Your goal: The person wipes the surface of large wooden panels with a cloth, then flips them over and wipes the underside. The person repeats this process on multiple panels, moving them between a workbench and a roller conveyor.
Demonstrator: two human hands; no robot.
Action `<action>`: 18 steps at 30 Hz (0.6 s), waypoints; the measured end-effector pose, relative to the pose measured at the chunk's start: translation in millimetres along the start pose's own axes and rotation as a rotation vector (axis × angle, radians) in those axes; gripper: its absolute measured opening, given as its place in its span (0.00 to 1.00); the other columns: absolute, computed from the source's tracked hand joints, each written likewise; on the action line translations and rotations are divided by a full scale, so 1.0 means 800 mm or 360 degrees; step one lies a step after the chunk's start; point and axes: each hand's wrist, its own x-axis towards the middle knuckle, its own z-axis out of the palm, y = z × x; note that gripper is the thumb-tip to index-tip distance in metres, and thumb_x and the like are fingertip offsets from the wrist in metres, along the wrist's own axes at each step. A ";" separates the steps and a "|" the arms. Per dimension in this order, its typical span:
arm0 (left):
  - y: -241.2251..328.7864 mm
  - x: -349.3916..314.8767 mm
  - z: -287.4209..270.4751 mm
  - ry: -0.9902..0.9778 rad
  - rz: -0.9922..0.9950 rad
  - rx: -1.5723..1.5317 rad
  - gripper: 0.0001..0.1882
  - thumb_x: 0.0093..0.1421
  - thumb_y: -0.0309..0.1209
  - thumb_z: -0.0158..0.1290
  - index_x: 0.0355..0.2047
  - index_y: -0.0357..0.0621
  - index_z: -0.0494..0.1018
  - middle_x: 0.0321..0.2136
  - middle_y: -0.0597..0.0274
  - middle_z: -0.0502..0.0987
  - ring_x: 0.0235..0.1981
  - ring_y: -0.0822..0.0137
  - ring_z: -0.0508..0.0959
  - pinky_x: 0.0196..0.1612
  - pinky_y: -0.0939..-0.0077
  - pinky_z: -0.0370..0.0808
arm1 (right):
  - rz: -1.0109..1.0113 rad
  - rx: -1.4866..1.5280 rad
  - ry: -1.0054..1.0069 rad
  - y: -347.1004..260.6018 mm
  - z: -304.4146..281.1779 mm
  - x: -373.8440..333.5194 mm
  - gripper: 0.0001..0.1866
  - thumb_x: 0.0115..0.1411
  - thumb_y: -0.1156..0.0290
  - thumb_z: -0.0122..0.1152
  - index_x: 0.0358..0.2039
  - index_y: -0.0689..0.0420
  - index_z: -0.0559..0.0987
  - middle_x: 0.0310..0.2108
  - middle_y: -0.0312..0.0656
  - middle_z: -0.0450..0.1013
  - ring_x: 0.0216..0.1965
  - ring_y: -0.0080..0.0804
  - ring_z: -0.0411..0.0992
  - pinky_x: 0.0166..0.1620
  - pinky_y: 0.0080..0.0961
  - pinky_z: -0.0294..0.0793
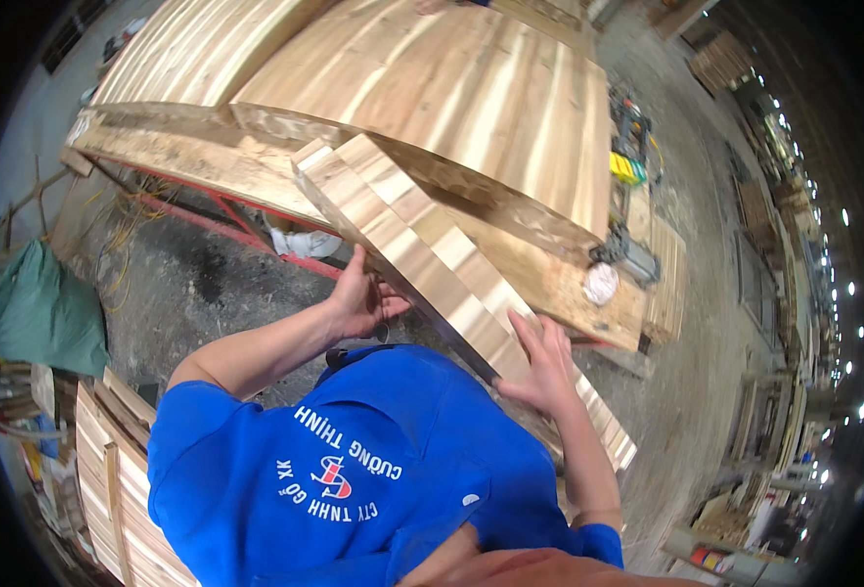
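Two long laminated wood boards (430, 238), made of light and brown blocks, lie side by side and slant across in front of my body. Their far ends rest over the edge of the workbench (539, 264), one reaching slightly past the other. Against the near side of the boards is my left hand (361, 296), thumb up along the edge and fingers curled in underneath, where their tips are partly hidden. Farther down the boards, my right hand (541, 364) grips across them, its fingers over the top and its thumb at the near edge.
Big striped wood panels (442, 83) are stacked on the red-framed bench, a smaller stack (197, 54) beside them. A power tool (631, 256) and a pale round disc (600, 284) sit at the bench's right end. A green sack (45, 308) stands left; more panels (109, 479) lie behind.
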 end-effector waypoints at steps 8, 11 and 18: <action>0.146 0.017 -0.103 0.0409 0.0647 -0.0499 0.38 0.65 0.61 0.32 0.64 0.43 0.52 0.55 0.51 0.64 0.60 0.47 0.61 0.62 0.47 0.57 | -0.0548 -0.0173 -0.0016 -0.086 0.056 0.259 0.51 0.31 0.52 0.68 0.63 0.36 0.64 0.51 0.59 0.63 0.49 0.53 0.61 0.51 0.43 0.61; 0.191 0.052 -0.174 0.0474 0.0966 -0.0612 0.37 0.66 0.60 0.33 0.63 0.44 0.53 0.55 0.52 0.64 0.60 0.50 0.61 0.62 0.45 0.56 | -0.0728 -0.0245 0.0007 -0.132 0.075 0.343 0.51 0.31 0.51 0.68 0.62 0.35 0.65 0.48 0.57 0.63 0.48 0.51 0.62 0.48 0.42 0.62; 0.249 0.049 -0.284 0.1403 0.1676 0.0553 0.29 0.59 0.42 0.55 0.56 0.41 0.61 0.53 0.54 0.65 0.56 0.60 0.63 0.55 0.61 0.63 | -0.0771 -0.0148 -0.0082 -0.157 0.127 0.418 0.51 0.31 0.51 0.70 0.62 0.36 0.64 0.50 0.56 0.62 0.50 0.52 0.61 0.51 0.44 0.61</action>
